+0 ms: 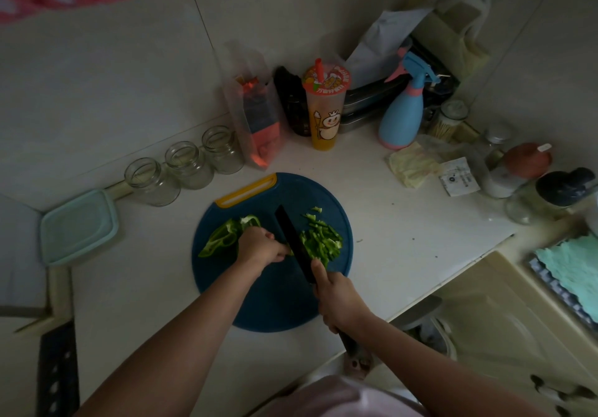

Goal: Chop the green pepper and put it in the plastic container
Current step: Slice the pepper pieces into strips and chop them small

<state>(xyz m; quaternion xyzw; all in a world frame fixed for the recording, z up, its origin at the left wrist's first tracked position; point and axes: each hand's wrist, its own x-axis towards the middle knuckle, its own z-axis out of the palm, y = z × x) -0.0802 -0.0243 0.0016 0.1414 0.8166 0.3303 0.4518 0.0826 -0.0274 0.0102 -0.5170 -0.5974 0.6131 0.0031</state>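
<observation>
At the middle of the cutting board, which lies toward the front edge of the bench, our left hand is curled down over the green pepper. It pins the pepper's cut end, with the knuckles right against the flat of the knife. Our right hand is clenched round the knife's handle, the blade slanting away from us across the board. The nearest risk, as we judge it, is to the left fingers: very little pepper shows between hand and blade, the light is dim, and a fingertip that uncurls or a slippery skin that rolls could put a finger under the edge. The chopped pieces are heaped just right of the blade, some scattered toward the board's far right rim, so a hard stroke or a sweep of the blade could send bits onto the bench. The board's near rim comes close to the bench's front edge, and pressing on that side might tip or slide it. The plastic container sits well apart at the bench's left end, near the back corner beside the glass jars. It looks to have its lid on, though we cannot be sure. If it does, it must be opened first, and pieces carried that far could drop on the way.
</observation>
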